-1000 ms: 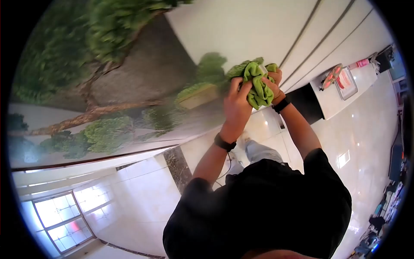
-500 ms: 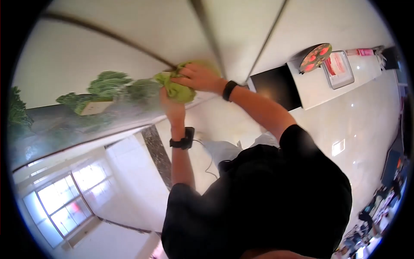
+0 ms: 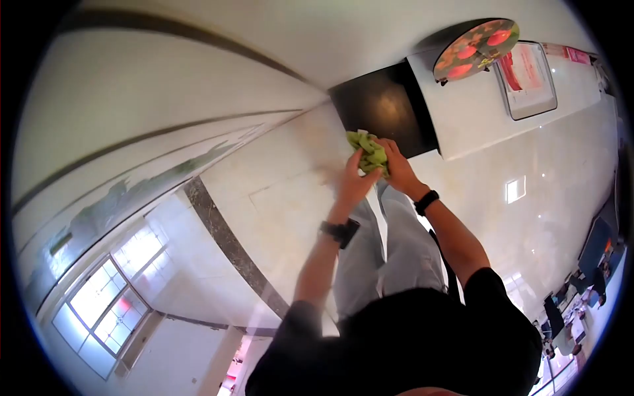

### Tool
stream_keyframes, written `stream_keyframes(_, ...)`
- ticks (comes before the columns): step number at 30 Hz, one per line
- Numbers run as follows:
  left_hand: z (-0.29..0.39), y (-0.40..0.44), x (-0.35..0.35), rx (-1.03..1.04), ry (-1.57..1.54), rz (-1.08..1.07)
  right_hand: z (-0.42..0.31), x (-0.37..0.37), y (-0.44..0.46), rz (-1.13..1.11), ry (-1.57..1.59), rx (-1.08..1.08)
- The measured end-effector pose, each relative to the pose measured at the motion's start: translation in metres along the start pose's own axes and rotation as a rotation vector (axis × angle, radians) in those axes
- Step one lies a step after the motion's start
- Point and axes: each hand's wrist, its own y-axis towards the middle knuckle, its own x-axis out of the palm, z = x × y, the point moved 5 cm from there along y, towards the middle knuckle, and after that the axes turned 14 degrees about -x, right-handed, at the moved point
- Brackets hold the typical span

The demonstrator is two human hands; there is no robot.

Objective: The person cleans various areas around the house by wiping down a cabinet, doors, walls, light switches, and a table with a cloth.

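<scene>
A crumpled green cloth (image 3: 370,153) is bunched between my two hands, in front of my legs. My left hand (image 3: 354,179) grips its near left side, thumb and fingers bent around the folds. On the other side, my right hand (image 3: 399,169) is closed on the cloth too, its fingers partly hidden by the fabric. Behind the cloth lies a dark, glossy black panel (image 3: 386,109). Both wrists wear black bands; the left one carries a boxy device (image 3: 341,232).
To the left runs a pale wall panel (image 3: 132,86) with dark seams and a green landscape picture (image 3: 125,195). A white counter (image 3: 456,125) at the right holds a round fruit-patterned board (image 3: 477,51) and a tray (image 3: 528,82). A dark stone strip (image 3: 228,234) crosses the floor.
Both hands have come away from the wall panel with the cloth, moving right and down to in front of my legs. The view has turned, and the black panel shows more fully.
</scene>
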Motion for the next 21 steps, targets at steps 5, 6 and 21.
stream_keyframes(5,-0.055,0.043,0.037,0.066,0.184,0.141,0.083,0.022,-0.016,-0.132,-0.012,-0.031)
stream_keyframes(6,-0.067,0.046,0.04,0.012,0.214,0.183,0.082,0.022,-0.014,-0.139,0.032,-0.021)
stream_keyframes(21,-0.125,0.112,0.06,0.109,0.717,0.428,0.181,0.069,-0.003,0.079,-0.339,-0.125)
